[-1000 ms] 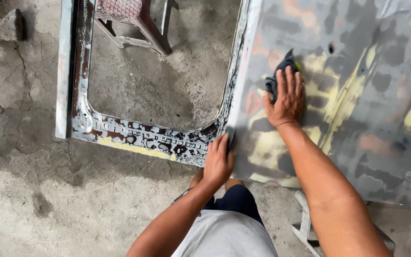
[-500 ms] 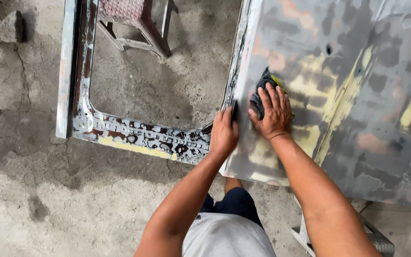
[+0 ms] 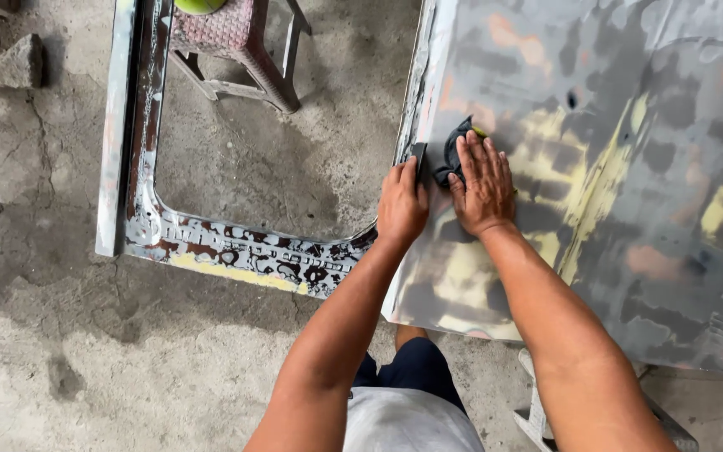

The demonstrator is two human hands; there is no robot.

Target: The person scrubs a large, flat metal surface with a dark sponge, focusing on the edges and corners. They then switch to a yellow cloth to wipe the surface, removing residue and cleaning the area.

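Head view: the right hand (image 3: 483,188) lies flat, fingers together, pressing a dark sanding pad (image 3: 451,155) onto the grey, yellow-patched car door panel (image 3: 629,192). The left hand (image 3: 402,203) curls over the panel's left edge, just beside the pad. Far left, a red stool (image 3: 236,42) stands on the concrete floor (image 3: 85,360).

A dark, crumpled sanding pad (image 3: 449,155), with a bit of yellow-green showing at its top edge, lies flat on the grey car door panel (image 3: 629,167), close to the panel's left edge. The panel is mottled with yellow, orange and dark grey patches, its surface wet and glossy.
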